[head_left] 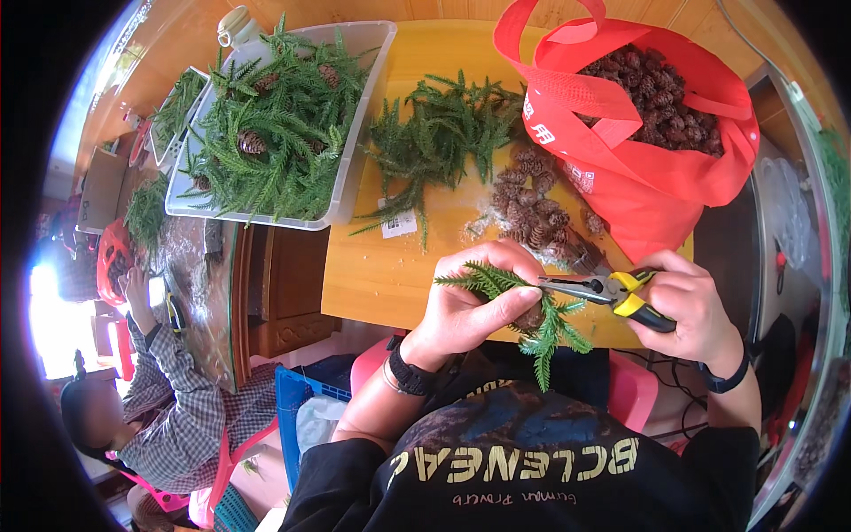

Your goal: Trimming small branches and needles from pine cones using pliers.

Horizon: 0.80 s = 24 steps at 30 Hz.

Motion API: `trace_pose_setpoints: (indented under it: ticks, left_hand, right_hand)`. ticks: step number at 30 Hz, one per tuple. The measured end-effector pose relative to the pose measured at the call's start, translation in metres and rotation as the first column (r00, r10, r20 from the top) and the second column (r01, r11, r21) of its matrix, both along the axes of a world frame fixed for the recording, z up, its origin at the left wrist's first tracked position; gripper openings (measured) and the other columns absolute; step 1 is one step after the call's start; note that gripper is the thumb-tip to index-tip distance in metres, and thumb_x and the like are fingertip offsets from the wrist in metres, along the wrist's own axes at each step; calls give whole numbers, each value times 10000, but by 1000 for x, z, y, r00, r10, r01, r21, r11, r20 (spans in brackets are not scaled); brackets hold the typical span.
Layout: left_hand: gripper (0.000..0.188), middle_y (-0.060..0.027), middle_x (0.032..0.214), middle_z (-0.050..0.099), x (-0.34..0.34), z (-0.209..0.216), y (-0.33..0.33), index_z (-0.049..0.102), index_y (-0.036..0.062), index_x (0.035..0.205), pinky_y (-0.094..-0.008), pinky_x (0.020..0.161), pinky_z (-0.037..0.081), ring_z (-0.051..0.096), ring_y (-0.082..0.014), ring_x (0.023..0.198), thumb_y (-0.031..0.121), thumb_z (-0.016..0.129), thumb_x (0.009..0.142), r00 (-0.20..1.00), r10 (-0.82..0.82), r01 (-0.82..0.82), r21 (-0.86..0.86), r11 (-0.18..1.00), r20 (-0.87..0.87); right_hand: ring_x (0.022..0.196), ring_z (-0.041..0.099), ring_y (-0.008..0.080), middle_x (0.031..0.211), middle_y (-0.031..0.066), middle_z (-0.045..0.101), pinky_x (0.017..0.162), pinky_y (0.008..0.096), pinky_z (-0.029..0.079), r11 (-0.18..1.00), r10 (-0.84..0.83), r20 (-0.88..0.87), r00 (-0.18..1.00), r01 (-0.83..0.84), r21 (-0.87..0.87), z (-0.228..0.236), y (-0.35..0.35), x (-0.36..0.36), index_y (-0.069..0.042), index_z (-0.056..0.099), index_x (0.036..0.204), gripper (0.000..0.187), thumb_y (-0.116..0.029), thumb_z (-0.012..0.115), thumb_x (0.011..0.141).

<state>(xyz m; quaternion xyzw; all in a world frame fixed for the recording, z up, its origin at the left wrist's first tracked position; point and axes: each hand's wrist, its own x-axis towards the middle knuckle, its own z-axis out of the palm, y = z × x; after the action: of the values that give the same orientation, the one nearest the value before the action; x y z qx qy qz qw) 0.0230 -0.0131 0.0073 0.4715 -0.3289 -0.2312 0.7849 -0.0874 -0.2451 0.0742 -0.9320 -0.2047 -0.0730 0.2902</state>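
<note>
My left hand (465, 310) is closed round a green artificial pine sprig (555, 337), its needles sticking out on both sides of the fingers. A brown pine cone (530, 319) shows partly under my left thumb, against the sprig. In my right hand (693, 306) is a pair of needle-nose pliers (631, 297) with yellow and black handles. The plier jaws point left and meet the sprig beside my left thumb tip; whether they grip anything is too small to tell. Loose pine cones (536, 208) lie in a heap just beyond my hands.
More green sprigs (443, 133) lie on the yellow table (381, 275). A clear plastic bin (359, 177) of sprigs and cones stands far left, a red bag (638, 199) of pine cones far right. At lower left, a person in a checked sleeve (182, 390) works at another table.
</note>
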Motion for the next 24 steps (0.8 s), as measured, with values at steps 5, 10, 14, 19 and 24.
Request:
trace_pose_setpoints:
  ticks: [5,10,14,19,24]
  left_hand:
    - [110,-155,810,603,-2,2,-1,557,19,853,-288,610,495,604,-197,714,90,630,811,999,15,-15,-1,1000,-37]
    - [100,-153,805,605,-2,0,-1,556,17,834,-286,615,496,608,-200,721,75,631,803,1000,23,-23,39,999,-1]
    - [98,-148,802,605,-3,-2,-2,557,19,828,-285,614,495,608,-199,715,80,629,803,1000,27,-27,54,998,3]
    - [104,-78,872,598,-4,-4,-3,585,-1,895,-254,696,457,559,-118,767,17,633,805,972,-91,84,-41,996,-217]
    - [174,-106,876,600,-7,-5,-3,541,7,917,-243,633,466,567,-123,716,110,647,826,913,-218,170,-163,972,-345]
  right_hand:
    - [732,573,314,633,87,527,613,365,490,999,-18,-40,999,17,-32,2,0,-3,-23,494,614,216,-68,702,577]
    - [708,580,326,611,99,518,576,369,479,997,-10,-24,1000,8,-72,3,2,-4,-15,501,622,206,-68,692,564]
    - [696,589,354,594,116,510,550,388,469,997,-8,-17,1000,6,-76,2,0,-7,-10,495,624,212,-77,687,564]
    - [771,592,360,651,115,545,633,397,483,1000,-11,-77,997,12,20,1,1,-4,-6,522,658,193,-76,685,582]
    - [863,582,361,712,113,573,710,398,485,999,32,-87,996,-29,35,1,-8,2,1,549,687,181,-78,686,601]
